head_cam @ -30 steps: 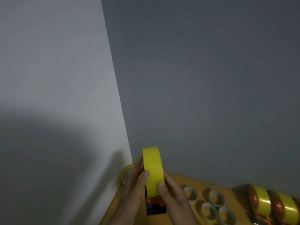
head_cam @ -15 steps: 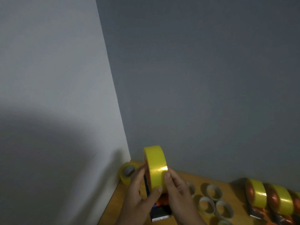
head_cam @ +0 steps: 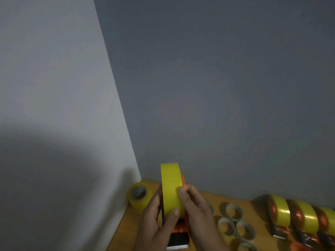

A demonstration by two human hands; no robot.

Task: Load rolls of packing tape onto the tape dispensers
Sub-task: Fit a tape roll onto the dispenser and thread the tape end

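Tape roll (head_cam: 171, 187) between both hands

Two bare hands in shot at the bottom edge: the left hand (head_cam: 155, 220) and the right hand (head_cam: 197, 214), no gloves, no rings showing, short plain nails, wrists uncovered as far as the frame shows them.
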